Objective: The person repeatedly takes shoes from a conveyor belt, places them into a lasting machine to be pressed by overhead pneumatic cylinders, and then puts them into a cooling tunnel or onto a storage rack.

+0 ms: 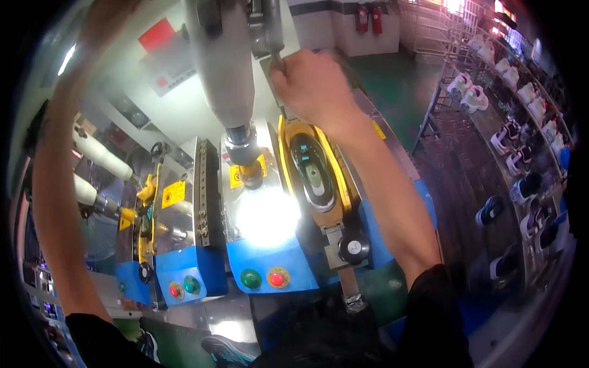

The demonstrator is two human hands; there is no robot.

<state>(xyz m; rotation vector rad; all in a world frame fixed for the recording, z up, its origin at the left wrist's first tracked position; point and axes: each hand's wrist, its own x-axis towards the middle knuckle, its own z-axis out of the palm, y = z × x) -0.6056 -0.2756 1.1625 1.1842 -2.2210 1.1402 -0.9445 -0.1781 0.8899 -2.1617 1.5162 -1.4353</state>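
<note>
My right hand (316, 86) is raised and closed around a dark metal lever (274, 34) on the upper part of a press machine. Just below it a dark shoe (313, 172) lies sole-up in a yellow-rimmed cradle (336, 165). A thick grey press cylinder (224, 67) hangs to the left of my hand over a brightly glaring metal plate (267, 214). My left forearm (55, 184) stretches up to the top left, where my left hand (107, 18) is blurred at the picture's rim; what it touches is not visible.
Blue machine bases carry a green button (250, 278) and a red button (277, 278); a second station (184, 245) stands to the left. A black round knob (354, 248) sits below the cradle. Racks with several sneakers (521, 153) line the right. Another shoe (227, 351) lies near my body.
</note>
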